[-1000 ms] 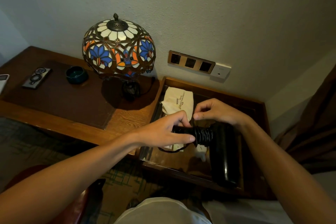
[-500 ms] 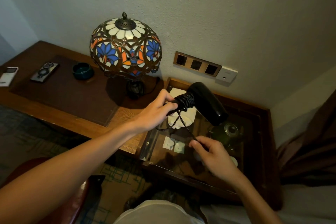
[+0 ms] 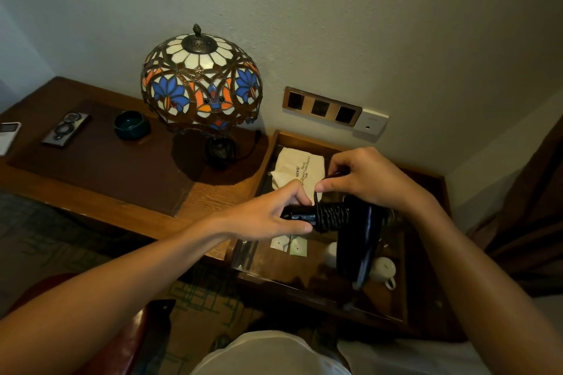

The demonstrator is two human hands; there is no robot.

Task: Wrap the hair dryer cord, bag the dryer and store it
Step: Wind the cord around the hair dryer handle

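Note:
A black hair dryer (image 3: 358, 240) hangs over the glass-topped side table (image 3: 425, 253), barrel pointing down toward me. Its handle lies level, with the black cord (image 3: 332, 216) coiled tightly around it. My left hand (image 3: 274, 216) grips the free end of the handle. My right hand (image 3: 365, 179) pinches a strand of cord just above the coils. A cream cloth bag (image 3: 300, 169) with printed text lies flat on the glass behind my hands.
A stained-glass lamp (image 3: 199, 82) stands on the wooden desk (image 3: 100, 201) at left, with a green ashtray (image 3: 131, 125) and remotes (image 3: 65, 129) further left. White cups (image 3: 384, 269) and sachets (image 3: 289, 244) sit under the glass. Wall sockets (image 3: 321, 106) are behind.
The dryer swung from raised with its barrel up and right to handle level, barrel down. My right hand rose from below the dryer to the cord above the handle.

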